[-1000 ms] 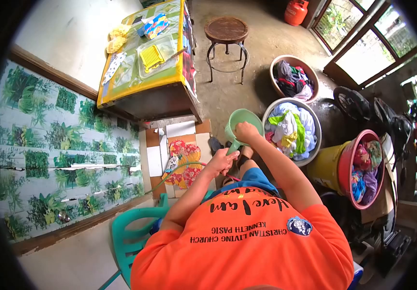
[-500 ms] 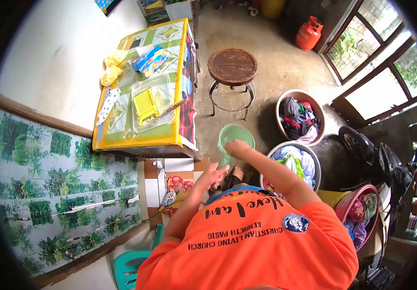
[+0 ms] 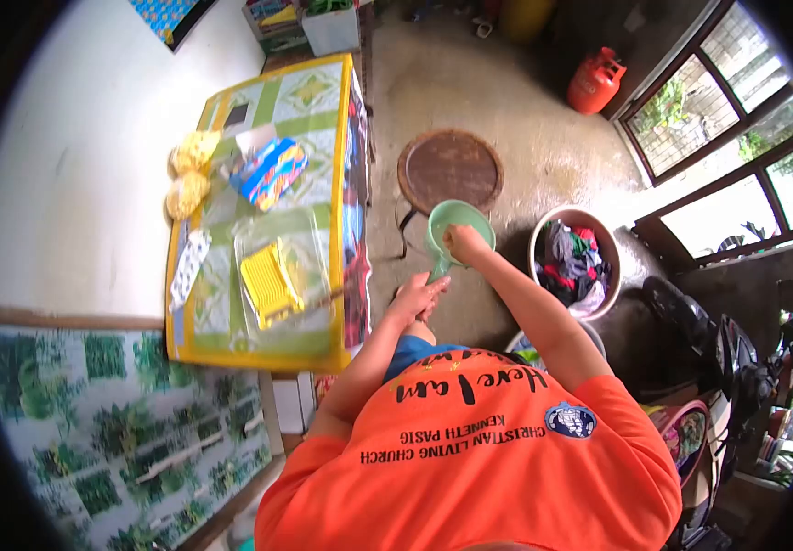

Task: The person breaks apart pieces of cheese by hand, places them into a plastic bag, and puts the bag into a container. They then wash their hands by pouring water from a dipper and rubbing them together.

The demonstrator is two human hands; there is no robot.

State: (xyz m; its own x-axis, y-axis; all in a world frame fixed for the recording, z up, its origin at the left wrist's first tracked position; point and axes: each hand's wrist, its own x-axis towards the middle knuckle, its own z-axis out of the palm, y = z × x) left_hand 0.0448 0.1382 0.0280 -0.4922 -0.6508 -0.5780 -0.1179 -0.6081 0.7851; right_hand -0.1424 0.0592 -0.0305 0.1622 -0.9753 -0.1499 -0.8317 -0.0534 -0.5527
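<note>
A light green water dipper [image 3: 475,214] is held out in front of my orange shirt. My left hand [image 3: 418,298] is closed round its handle, below the bowl. Reaching over the rim, my right hand [image 3: 464,241] is curled into a fist in the bowl; its fingertips and anything they hold are hidden. Just beyond the dipper stands a round brown-topped stool [image 3: 450,165].
A tub of dark and red clothes [image 3: 557,216] stands to the right, with another tub [image 3: 591,338] partly behind my right arm. At left is a table [image 3: 314,184] bearing a yellow rack [image 3: 272,285]. A red gas cylinder [image 3: 596,83] stands at the back.
Both hands and the dipper have moved forward toward the stool. My view has shifted, so the nearer tub is now mostly covered by my arm and shirt.
</note>
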